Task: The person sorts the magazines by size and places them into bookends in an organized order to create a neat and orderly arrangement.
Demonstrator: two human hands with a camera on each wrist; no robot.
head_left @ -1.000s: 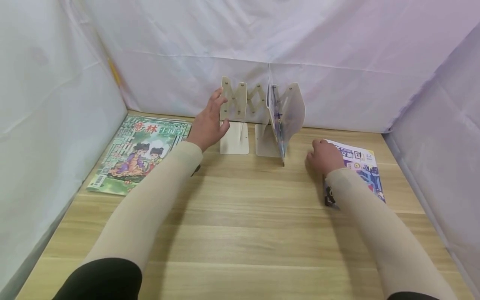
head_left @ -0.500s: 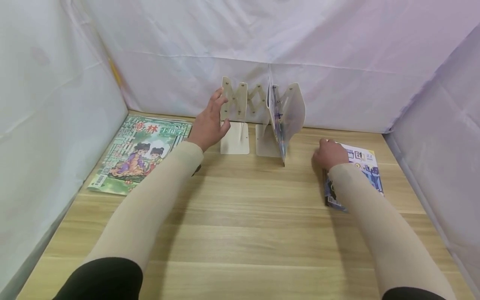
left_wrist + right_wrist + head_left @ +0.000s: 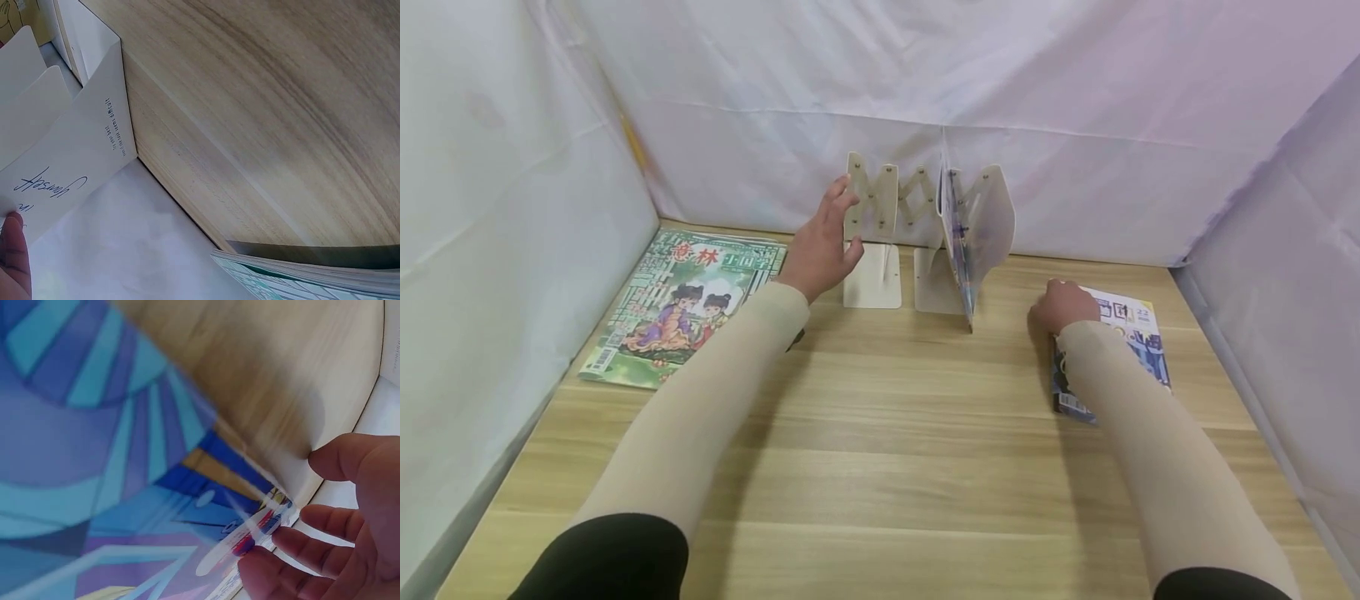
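Curling at the blue magazine's ten o'clock corner, the right hand grips it: thin, floppy, glossy. The left hand, fingers straight, steadies the rack.

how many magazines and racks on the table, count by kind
magazines: 3 (green one flat at left, blue one under the right hand, one standing in the rack)
racks: 1 (folding rack, left hand on its end)
total: 4
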